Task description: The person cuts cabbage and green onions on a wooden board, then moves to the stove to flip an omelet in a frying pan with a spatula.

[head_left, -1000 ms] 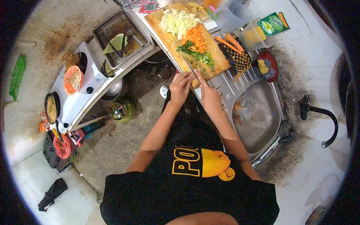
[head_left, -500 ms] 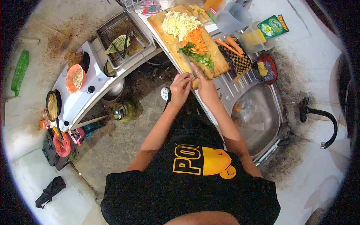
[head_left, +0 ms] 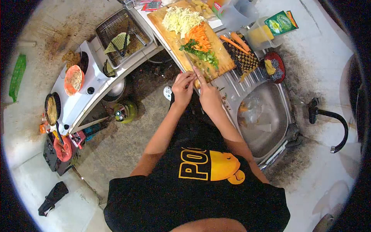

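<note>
A: Since a second ago the whole view has slid a little up and left. The cutting board (head_left: 181, 38) sits higher in the picture, and both hands have crept closer to its near corner.

B: What is the right hand (head_left: 208, 94) doing?

A: Its fingers are wrapped around the handle of a knife (head_left: 192, 65), with the forefinger stretched along the top. The blade points away from the person, across the near end of the board, with its tip near the chopped greens (head_left: 203, 55).

B: And the left hand (head_left: 182, 88)?

A: It is just beside the right one, at the board's near edge. The fingers are curled in tight, fingertips bunched next to the blade. I cannot tell whether they pinch anything; it is too small to see.

B: What lies on the board?

A: Three heaps in a row: shredded cabbage (head_left: 178, 19) at the far end, carrot strips (head_left: 199, 35) in the middle, and the greens nearest the hands.

B: Around it?

A: To the right, two whole carrots (head_left: 236, 41) rest on a checkered cloth (head_left: 243, 58). Beyond that is a red bowl (head_left: 275, 66), with the sink (head_left: 270, 123) below it. To the left is a wire tray (head_left: 119, 33) with tongs in it, then a white stove (head_left: 83, 91) carrying an orange bowl (head_left: 74, 79) and a small pan (head_left: 52, 109).
</note>
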A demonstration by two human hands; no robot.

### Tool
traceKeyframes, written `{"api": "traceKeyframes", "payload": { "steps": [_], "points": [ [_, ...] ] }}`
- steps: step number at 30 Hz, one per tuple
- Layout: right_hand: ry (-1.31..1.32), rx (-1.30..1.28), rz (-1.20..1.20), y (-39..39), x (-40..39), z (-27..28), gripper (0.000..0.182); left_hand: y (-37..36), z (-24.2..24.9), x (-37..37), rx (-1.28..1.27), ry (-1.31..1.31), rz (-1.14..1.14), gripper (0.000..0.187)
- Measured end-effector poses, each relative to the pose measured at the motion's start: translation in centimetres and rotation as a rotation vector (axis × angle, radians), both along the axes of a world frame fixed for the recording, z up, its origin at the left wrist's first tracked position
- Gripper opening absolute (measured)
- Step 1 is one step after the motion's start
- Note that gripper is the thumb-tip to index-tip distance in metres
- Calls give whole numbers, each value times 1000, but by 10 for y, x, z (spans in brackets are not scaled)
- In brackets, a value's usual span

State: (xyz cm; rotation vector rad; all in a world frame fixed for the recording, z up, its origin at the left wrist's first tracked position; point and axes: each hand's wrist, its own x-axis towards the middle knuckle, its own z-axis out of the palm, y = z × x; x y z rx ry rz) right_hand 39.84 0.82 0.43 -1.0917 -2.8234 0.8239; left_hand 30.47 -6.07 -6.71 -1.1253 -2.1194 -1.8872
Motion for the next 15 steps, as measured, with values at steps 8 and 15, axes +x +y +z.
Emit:
{"api": "traceKeyframes", "payload": {
  "steps": [8,15],
  "points": [
    [48,-37,40,17,-13,-8,70,-1,3,-1,22,-2,-14,16],
    [381,-236,54,22,-5,25,63,-2,5,-1,47,-99,-17,17]
  ]
}}
